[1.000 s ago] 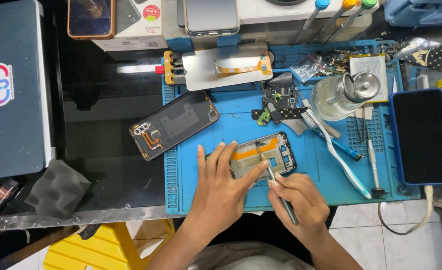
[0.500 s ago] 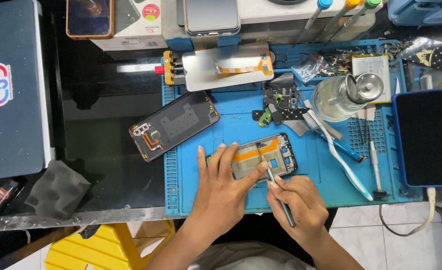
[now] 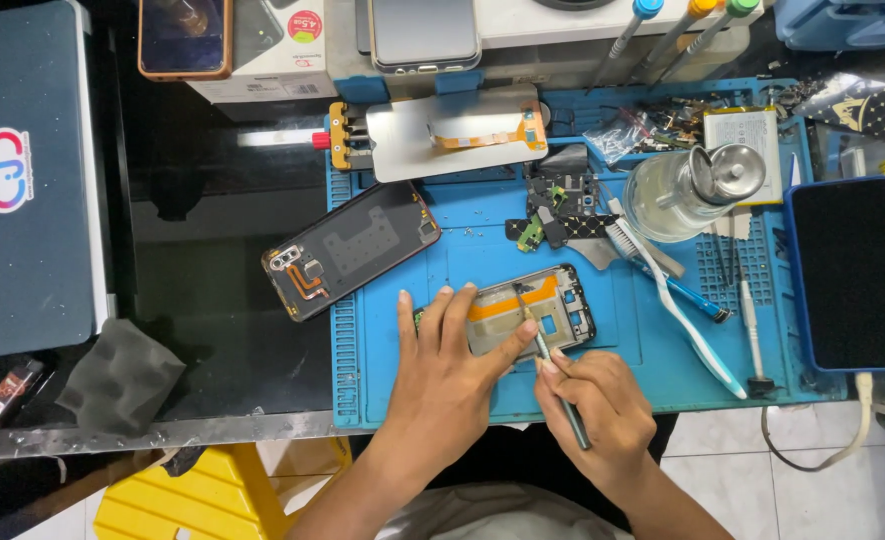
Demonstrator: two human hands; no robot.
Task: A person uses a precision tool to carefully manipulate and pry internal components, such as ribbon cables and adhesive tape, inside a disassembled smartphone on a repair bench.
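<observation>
The phone frame (image 3: pixel 538 310) lies on the blue mat (image 3: pixel 463 250), long side running from 9 to 3 o'clock. The left hand (image 3: pixel 443 370) presses it, fingers spread. The right hand (image 3: pixel 598 410), at 5 o'clock, pinches a thin tool (image 3: pixel 548 365) pointing toward 11.

We saw the phone frame (image 3: pixel 533 312) on the mat (image 3: pixel 653 370), the back cover (image 3: pixel 353 250) left of it, the bottle (image 3: pixel 678 190) behind right.
</observation>
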